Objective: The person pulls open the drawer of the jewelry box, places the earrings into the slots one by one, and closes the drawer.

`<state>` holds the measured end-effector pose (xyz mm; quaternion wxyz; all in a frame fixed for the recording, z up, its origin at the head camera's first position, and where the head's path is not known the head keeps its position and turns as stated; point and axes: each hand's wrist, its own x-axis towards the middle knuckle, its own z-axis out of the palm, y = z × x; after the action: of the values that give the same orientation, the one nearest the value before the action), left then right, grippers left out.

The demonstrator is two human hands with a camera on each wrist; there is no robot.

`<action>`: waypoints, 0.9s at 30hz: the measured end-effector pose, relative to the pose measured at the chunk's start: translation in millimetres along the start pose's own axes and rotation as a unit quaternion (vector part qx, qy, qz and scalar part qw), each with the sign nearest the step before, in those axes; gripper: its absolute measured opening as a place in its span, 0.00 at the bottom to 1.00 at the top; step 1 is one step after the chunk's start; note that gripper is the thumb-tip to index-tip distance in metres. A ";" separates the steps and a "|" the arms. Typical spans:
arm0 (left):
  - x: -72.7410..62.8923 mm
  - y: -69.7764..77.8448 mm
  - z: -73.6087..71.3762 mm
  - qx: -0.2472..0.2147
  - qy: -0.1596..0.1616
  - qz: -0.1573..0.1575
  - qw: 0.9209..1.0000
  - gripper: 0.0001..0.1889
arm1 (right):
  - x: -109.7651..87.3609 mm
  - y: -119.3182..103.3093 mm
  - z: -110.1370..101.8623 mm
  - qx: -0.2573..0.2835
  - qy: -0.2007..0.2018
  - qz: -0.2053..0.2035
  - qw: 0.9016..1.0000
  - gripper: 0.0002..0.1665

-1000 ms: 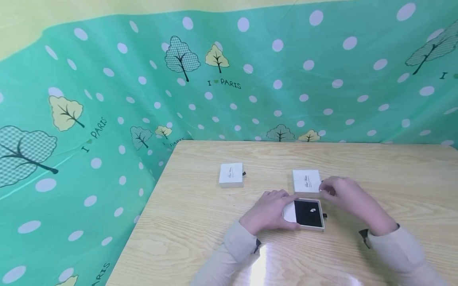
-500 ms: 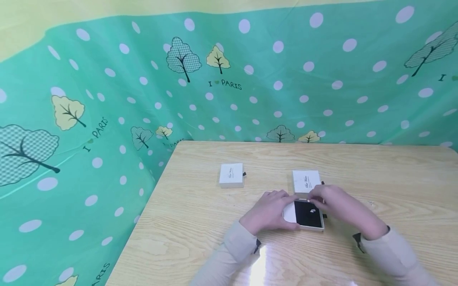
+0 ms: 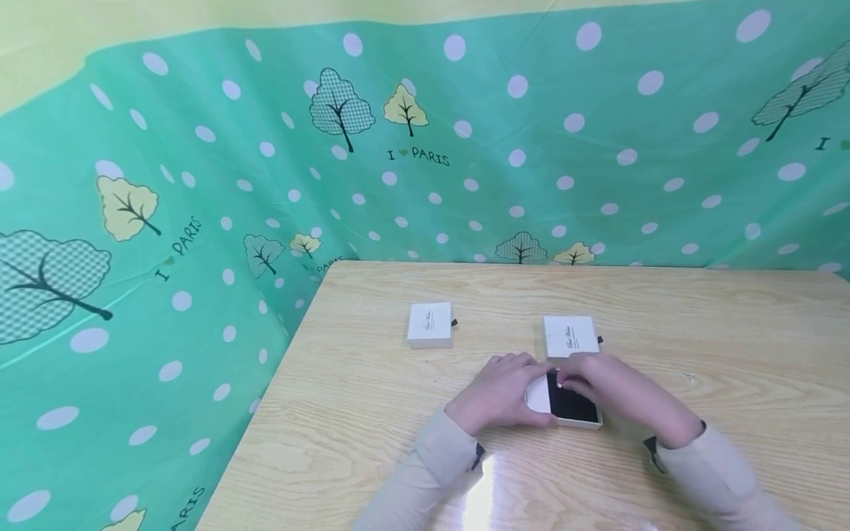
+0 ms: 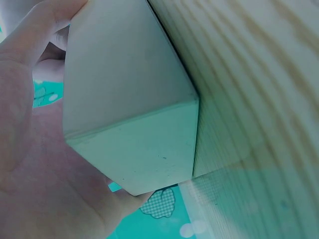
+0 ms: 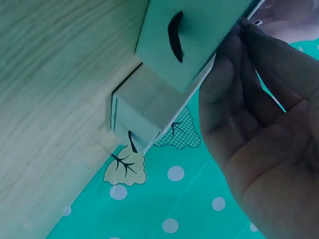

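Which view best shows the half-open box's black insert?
Head: looks down on the black insert, partly covered by the right hand. Left wrist shows only outer walls of the box, gripped by the left hand; right wrist, only its end and black tab.

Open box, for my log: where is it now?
Head view, right of centre: the left hand grips the open box in front of a closed box.

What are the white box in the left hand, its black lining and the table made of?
White box: probably matte cardboard; crisp edges, shineless faces.
Black lining: perhaps foam or fabric; flat black, too small to be sure.
Table: wood or wood-look laminate; visible grain, and a bright reflection suggests a glossy coat.
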<state>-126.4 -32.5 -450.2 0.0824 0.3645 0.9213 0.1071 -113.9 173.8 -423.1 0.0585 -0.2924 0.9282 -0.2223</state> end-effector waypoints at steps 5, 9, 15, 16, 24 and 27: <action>0.2 -0.1 -0.6 -0.002 -0.005 -0.001 1.000 0.44 | 2.2 -1.6 5.3 -0.018 -0.005 -0.005 1.000 0.07; 0.5 -0.2 -0.8 -0.002 -0.008 0.000 1.000 0.45 | 3.7 -2.0 9.7 -0.023 -0.004 -0.009 1.000 0.07; 1.0 -0.8 -0.4 0.004 -0.005 0.002 1.000 0.44 | 4.8 -2.1 13.2 -0.020 0.007 -0.010 1.000 0.06; 1.0 -0.8 -0.3 0.005 -0.005 0.002 1.000 0.44 | 5.0 -2.1 13.6 -0.020 0.008 -0.006 1.000 0.06; 1.4 -0.9 0.5 0.005 -0.004 0.003 1.000 0.44 | 7.1 -3.1 14.8 -0.022 0.011 0.023 0.999 0.07; 1.9 -0.9 0.7 0.005 -0.006 0.002 1.000 0.44 | 6.7 -4.2 15.3 -0.029 0.013 0.031 0.999 0.06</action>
<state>-128.2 -31.7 -451.2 0.0854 0.3671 0.9208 0.1004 -113.6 161.2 -434.8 0.0452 -0.2618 0.9436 -0.1975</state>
